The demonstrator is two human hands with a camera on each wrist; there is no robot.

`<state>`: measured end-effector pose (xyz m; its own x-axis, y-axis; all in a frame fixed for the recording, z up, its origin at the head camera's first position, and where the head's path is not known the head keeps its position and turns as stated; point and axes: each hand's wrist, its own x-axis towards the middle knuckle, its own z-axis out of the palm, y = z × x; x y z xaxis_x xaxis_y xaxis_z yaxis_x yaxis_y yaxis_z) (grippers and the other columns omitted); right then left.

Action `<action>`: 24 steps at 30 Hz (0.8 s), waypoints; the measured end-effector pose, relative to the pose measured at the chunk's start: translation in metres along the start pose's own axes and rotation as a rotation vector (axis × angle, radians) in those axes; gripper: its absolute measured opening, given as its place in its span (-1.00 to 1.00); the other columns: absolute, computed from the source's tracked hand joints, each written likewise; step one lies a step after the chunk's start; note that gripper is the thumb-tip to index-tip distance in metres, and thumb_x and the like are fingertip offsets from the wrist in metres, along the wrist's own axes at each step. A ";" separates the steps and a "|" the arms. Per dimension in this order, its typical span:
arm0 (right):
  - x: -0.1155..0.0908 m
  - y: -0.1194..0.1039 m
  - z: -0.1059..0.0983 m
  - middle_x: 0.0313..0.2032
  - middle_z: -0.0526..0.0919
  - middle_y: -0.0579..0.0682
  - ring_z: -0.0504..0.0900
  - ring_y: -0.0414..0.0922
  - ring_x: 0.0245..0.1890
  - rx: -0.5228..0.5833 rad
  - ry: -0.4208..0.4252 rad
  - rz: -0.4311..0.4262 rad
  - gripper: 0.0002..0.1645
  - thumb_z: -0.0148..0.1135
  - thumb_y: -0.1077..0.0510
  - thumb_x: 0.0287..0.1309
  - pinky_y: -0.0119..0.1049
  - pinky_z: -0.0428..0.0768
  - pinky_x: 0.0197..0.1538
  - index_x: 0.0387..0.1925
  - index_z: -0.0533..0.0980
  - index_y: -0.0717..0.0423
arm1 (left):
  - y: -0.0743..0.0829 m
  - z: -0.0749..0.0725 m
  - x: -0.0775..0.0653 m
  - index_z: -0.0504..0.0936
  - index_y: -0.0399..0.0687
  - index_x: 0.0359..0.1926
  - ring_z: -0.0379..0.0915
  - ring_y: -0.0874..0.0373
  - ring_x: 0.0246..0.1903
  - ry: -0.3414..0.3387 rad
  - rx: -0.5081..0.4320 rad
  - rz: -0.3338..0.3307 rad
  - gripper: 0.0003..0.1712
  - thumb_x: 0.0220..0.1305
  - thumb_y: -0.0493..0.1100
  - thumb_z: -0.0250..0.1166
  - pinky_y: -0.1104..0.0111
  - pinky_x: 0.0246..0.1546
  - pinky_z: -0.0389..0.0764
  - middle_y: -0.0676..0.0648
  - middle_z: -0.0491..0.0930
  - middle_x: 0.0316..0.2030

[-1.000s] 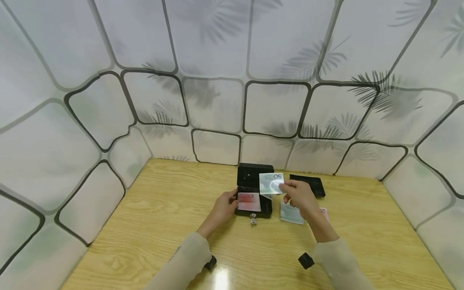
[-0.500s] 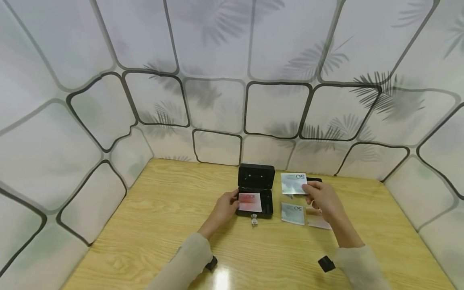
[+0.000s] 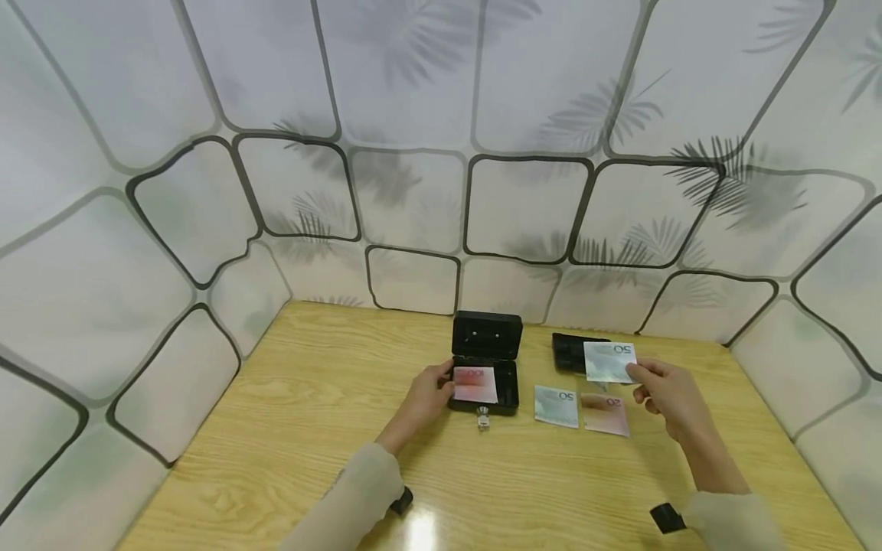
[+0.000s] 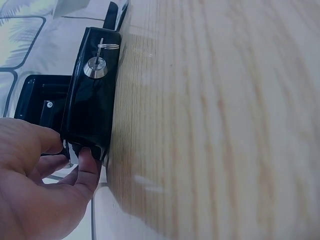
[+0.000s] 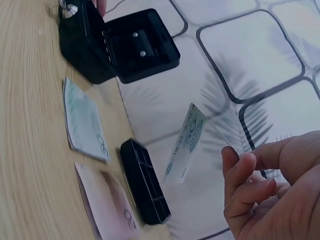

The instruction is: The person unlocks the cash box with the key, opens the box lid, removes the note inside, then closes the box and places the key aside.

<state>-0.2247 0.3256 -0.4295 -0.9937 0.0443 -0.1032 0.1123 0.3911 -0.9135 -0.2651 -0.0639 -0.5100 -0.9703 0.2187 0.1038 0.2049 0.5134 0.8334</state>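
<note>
My right hand [image 3: 671, 394] pinches a green 50 banknote [image 3: 609, 362] by its right edge, above the table's right side. In the right wrist view, this banknote [image 5: 185, 147] hangs off the fingertips, tilted. My left hand [image 3: 423, 402] grips the left side of a black cash box [image 3: 507, 390], thumb and fingers about its wall in the left wrist view. The box's lid [image 3: 487, 335] stands raised. Inside, on the left, lies a red 100 banknote [image 3: 475, 384]. A key with a ring [image 4: 102, 46] sits in the front lock [image 4: 95, 68].
Right of the box, a green 50 note [image 3: 556, 406] and a pinkish 20 note [image 3: 605, 415] lie side by side on the wooden table [image 3: 303, 428]. Behind them is a black compartment tray [image 3: 568, 353], partly covered by the held note. A patterned curtain [image 3: 413, 199] encloses the table.
My right hand has carried the 50 banknote rightward from over the cash box to beyond the tray, uncovering the 20 note. The left hand keeps its grip on the box.
</note>
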 end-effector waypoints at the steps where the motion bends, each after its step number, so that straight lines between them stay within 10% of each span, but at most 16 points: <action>1: -0.001 0.002 -0.003 -0.33 0.59 -0.20 0.50 -0.29 -0.49 -0.002 0.008 0.001 -0.33 0.11 0.03 0.56 -0.41 0.47 -0.44 0.35 0.31 0.54 | 0.000 0.000 0.000 0.37 -0.46 0.42 0.48 -0.17 0.16 -0.001 -0.003 0.002 -0.44 0.46 -0.39 0.18 -0.02 0.16 0.53 -0.47 0.50 0.20; 24: -0.020 0.041 -0.057 -0.40 0.62 -0.23 0.56 -0.28 -0.48 -0.130 0.053 0.062 -0.24 0.03 -0.03 0.58 -0.39 0.54 -0.45 0.37 0.24 0.62 | 0.000 0.000 0.001 0.35 -0.45 0.44 0.45 -0.14 0.17 -0.006 -0.009 -0.022 -0.43 0.49 -0.36 0.17 0.01 0.18 0.51 -0.44 0.48 0.23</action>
<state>-0.2004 0.3932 -0.4420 -0.9838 0.1191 -0.1342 0.1763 0.5013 -0.8471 -0.2657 -0.0641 -0.5100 -0.9739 0.2118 0.0820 0.1818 0.5105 0.8404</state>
